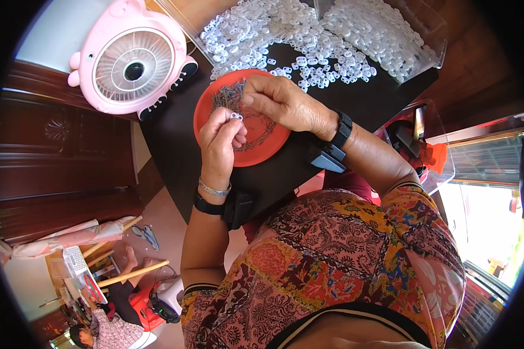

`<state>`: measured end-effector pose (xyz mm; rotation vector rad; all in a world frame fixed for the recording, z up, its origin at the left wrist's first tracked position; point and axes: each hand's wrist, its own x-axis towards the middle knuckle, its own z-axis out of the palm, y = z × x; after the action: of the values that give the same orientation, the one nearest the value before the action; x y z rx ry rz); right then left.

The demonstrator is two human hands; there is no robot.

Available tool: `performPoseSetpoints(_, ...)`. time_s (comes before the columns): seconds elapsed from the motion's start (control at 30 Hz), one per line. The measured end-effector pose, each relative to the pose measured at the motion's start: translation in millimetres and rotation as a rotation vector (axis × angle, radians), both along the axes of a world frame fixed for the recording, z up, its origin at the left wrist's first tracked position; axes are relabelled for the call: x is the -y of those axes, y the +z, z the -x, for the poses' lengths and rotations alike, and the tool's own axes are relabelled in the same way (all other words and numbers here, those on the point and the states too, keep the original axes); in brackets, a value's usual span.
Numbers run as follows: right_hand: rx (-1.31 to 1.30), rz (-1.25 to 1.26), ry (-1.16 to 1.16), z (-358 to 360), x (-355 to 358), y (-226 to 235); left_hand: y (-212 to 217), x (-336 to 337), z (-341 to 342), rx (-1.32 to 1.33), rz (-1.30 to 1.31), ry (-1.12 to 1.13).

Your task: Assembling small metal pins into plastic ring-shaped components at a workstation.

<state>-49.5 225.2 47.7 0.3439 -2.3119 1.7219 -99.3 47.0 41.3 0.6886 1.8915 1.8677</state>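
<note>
My left hand [217,145] is closed over the near left part of a red round plate [201,119]. Between its thumb and fingertips sits a small white plastic piece with two holes [236,116]. My right hand [288,104] hovers above the plate's right side, thumb and index finger pinched together close to the white piece. Whatever the right fingertips hold is too small or hidden to make out. Inside the plate lie many small grey metal pieces [220,100], thin like screws or nails, heaped mostly toward the far left.
The plate stands on a dark table [172,157]. Loose white two-hole pieces [308,61] spread beyond it, and more fill a clear plastic bin [434,52] at the far right. A pink animal-shaped fan [135,70] stands far left. Another person [113,331] sits at lower left.
</note>
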Motion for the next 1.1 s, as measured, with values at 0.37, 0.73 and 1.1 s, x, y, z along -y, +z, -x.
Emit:
performPoseSetpoints(0.37, 0.002, 0.123, 0.142, 0.7, 2.2, -2.3, 1.0, 0.0, -2.0, -0.032, -0.008, -0.005)
performPoseSetpoints(0.73, -0.042, -0.014, 0.076, 0.1, -0.5, 0.3, 2.5, 0.8, -2.9, -0.056, -0.002, -0.013)
performPoseSetpoints(1.1, -0.127, -0.165, 0.065, 0.1, -0.6, -1.3, 2.8, -0.1, -5.1, -0.075, 0.047, -0.039)
